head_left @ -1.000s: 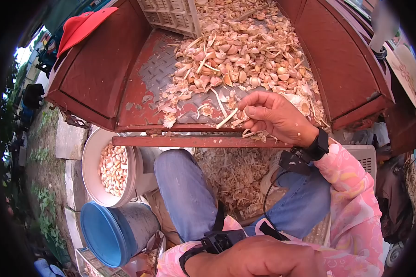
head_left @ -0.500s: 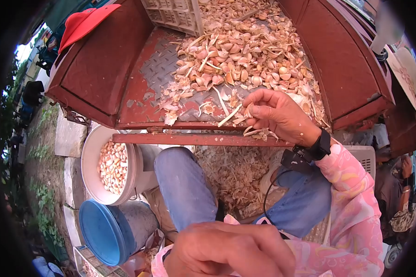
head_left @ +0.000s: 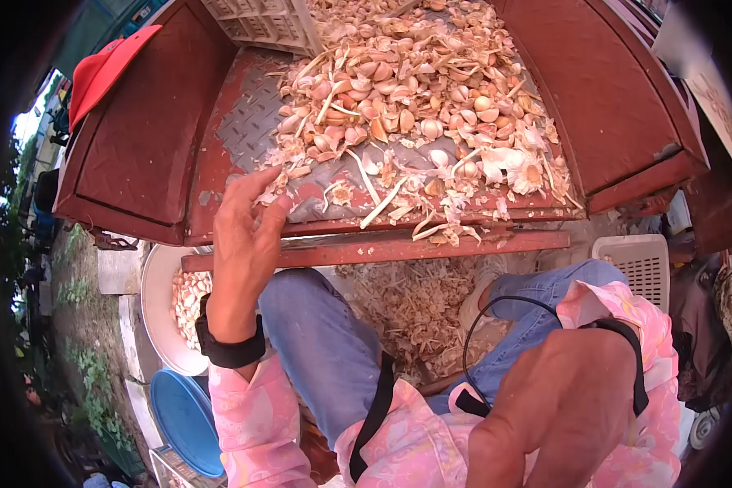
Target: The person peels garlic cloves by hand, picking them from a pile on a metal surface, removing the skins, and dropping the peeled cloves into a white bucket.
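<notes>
My left hand (head_left: 248, 232) is at the front left of the red metal bed, its thumb and forefinger apart beside bits of garlic skin (head_left: 299, 172) at the pile's left edge. A black band circles its wrist. Close to the camera, at the lower right, my right hand (head_left: 553, 398) hangs over my lap; its fingertips are out of sight, so what they hold, if anything, is hidden. Beyond both hands lies a heap of garlic cloves (head_left: 407, 93), mixed with skins and dry stalks. One pale clove (head_left: 438, 158) rests near the front of the heap.
A white bucket (head_left: 153, 313) of cloves and a blue bucket (head_left: 189, 423) stand at the left. A white crate (head_left: 264, 20) sits on the bed, a red cap (head_left: 106, 77) on its left wall. Skins (head_left: 419, 313) litter the ground between my knees. A pale basket (head_left: 636, 264) is at the right.
My right hand has drawn back from the front of the heap to low near the camera. My left hand has moved forward and left to the bed's edge. The view has shifted.
</notes>
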{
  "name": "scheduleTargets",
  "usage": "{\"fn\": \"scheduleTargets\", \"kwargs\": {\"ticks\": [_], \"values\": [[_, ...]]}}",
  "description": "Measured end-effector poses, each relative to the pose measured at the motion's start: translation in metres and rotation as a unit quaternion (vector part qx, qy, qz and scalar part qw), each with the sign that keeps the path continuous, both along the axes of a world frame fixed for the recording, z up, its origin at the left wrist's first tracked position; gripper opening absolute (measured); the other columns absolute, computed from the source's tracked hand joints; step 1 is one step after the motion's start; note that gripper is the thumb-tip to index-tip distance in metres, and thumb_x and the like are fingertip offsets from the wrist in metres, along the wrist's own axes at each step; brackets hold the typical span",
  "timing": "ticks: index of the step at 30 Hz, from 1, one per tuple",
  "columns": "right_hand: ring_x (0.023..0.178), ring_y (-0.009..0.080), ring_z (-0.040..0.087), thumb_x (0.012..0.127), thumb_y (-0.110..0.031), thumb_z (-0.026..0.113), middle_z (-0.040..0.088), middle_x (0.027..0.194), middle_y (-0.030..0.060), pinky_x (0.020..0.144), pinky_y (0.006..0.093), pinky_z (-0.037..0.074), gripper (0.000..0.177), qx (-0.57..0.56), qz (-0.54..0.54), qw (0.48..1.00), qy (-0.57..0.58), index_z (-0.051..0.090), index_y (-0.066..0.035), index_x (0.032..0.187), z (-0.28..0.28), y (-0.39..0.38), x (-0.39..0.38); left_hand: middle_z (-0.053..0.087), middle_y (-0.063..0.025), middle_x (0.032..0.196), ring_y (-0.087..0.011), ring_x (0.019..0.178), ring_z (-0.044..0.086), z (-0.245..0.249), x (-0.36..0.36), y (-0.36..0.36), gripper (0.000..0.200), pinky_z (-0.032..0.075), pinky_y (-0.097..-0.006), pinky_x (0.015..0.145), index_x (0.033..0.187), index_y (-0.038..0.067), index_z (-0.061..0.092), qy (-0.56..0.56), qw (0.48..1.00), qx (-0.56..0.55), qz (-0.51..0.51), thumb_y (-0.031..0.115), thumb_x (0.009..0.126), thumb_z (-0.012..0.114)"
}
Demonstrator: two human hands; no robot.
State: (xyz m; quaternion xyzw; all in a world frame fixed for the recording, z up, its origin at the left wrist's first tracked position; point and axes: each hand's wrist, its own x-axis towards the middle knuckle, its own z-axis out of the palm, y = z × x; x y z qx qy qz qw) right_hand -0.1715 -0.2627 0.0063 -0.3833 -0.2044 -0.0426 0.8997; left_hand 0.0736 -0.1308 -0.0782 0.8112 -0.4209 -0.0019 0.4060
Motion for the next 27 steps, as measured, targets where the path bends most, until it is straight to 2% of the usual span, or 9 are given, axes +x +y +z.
{"fn": "scheduleTargets", "kwargs": {"ticks": [3, 13, 15, 16, 17, 18, 21, 25, 27], "values": [[0.073, 0.0401, 0.057, 0.085, 0.006, 0.051, 0.051, 0.100, 0.0347, 0.061, 0.0376, 0.049, 0.012, 0.015, 0.155, 0.981, -0.114, 0.054, 0.016, 0.092, -0.012, -0.024, 0.013, 0.055, -0.0209, 0.096, -0.0367, 0.089, 0.053, -0.031, 0.016, -0.053, 0.024, 0.043, -0.0413, 0.079, 0.099, 0.003, 0.060, -0.192, 0.978, 0.078, -0.032, 0.007, 0.075, 0.058], [0.069, 0.0388, 0.055, 0.089, -0.003, 0.048, 0.048, 0.099, 0.0368, 0.055, 0.0416, 0.048, 0.019, 0.022, 0.120, 0.982, -0.147, 0.052, 0.015, 0.087, -0.007, -0.045, -0.007, 0.055, -0.0141, 0.077, -0.0328, 0.080, 0.053, -0.039, -0.006, -0.056, 0.009, 0.043, -0.0431, 0.070, 0.082, 0.004, 0.060, -0.176, 0.974, 0.144, -0.021, 0.007, 0.073, 0.060], [0.068, 0.0246, 0.064, 0.070, 0.000, 0.072, 0.063, 0.078, 0.0223, 0.057, 0.0274, 0.053, 0.017, -0.132, 0.487, 0.805, 0.313, 0.066, 0.007, 0.084, 0.023, -0.048, -0.001, 0.055, -0.0144, 0.077, -0.0327, 0.077, 0.053, -0.028, -0.029, -0.068, 0.010, 0.043, -0.0421, 0.070, 0.083, 0.004, 0.060, -0.190, 0.973, 0.125, -0.029, 0.007, 0.073, 0.061], [0.068, 0.0246, 0.064, 0.070, 0.000, 0.072, 0.063, 0.078, 0.0223, 0.057, 0.0274, 0.053, 0.017, -0.134, 0.488, 0.805, 0.311, 0.066, 0.007, 0.084, 0.020, -0.048, -0.003, 0.055, -0.0154, 0.079, -0.0339, 0.077, 0.054, -0.024, -0.037, -0.079, 0.011, 0.043, -0.0424, 0.069, 0.083, 0.004, 0.060, -0.143, 0.985, 0.077, -0.055, 0.007, 0.072, 0.061], [0.066, 0.0253, 0.065, 0.069, 0.002, 0.072, 0.063, 0.078, 0.0237, 0.054, 0.0273, 0.053, 0.017, -0.140, 0.247, 0.955, 0.090, 0.066, 0.007, 0.084, 0.015, -0.048, -0.007, 0.055, -0.0165, 0.080, -0.0351, 0.077, 0.054, -0.022, -0.043, -0.089, 0.012, 0.043, -0.0426, 0.068, 0.084, 0.003, 0.060, -0.094, 0.992, 0.029, -0.082, 0.007, 0.072, 0.061], [0.063, 0.0260, 0.065, 0.068, 0.004, 0.072, 0.063, 0.079, 0.0251, 0.052, 0.0273, 0.053, 0.017, -0.128, -0.025, 0.981, -0.144, 0.066, 0.007, 0.083, 0.012, -0.046, -0.011, 0.055, -0.0165, 0.080, -0.0351, 0.077, 0.054, -0.026, -0.047, -0.100, 0.012, 0.043, -0.0426, 0.068, 0.084, 0.003, 0.060, -0.096, 0.992, 0.027, -0.082, 0.007, 0.072, 0.061], [0.062, 0.0278, 0.065, 0.067, 0.007, 0.072, 0.062, 0.079, 0.0255, 0.050, 0.0283, 0.054, 0.017, 0.002, -0.145, 0.981, -0.125, 0.067, 0.005, 0.083, 0.008, -0.024, -0.014, 0.056, -0.0160, 0.078, -0.0314, 0.073, 0.056, -0.041, -0.044, -0.117, 0.020, 0.044, -0.0376, 0.065, 0.089, -0.002, 0.060, -0.071, 0.994, 0.019, -0.084, 0.009, 0.073, 0.063], [0.065, 0.0298, 0.066, 0.067, 0.010, 0.070, 0.063, 0.080, 0.0248, 0.050, 0.0255, 0.054, 0.016, -0.066, -0.055, 0.990, -0.108, 0.068, 0.001, 0.080, 0.005, -0.046, -0.025, 0.055, -0.0163, 0.078, -0.0314, 0.076, 0.057, -0.041, -0.042, -0.116, 0.023, 0.045, -0.0375, 0.067, 0.090, 0.000, 0.060, -0.099, 0.987, 0.089, -0.090, 0.013, 0.073, 0.065], [0.058, 0.0337, 0.059, 0.089, -0.006, 0.050, 0.053, 0.093, 0.0352, 0.046, 0.0370, 0.049, 0.016, 0.040, -0.060, 0.996, -0.052, 0.058, 0.005, 0.081, -0.032, -0.038, -0.057, 0.056, -0.0158, 0.082, -0.0325, 0.077, 0.057, -0.040, -0.047, -0.105, 0.025, 0.045, -0.0388, 0.066, 0.092, 0.003, 0.060, -0.112, 0.980, 0.150, -0.072, 0.015, 0.071, 0.066]]}}
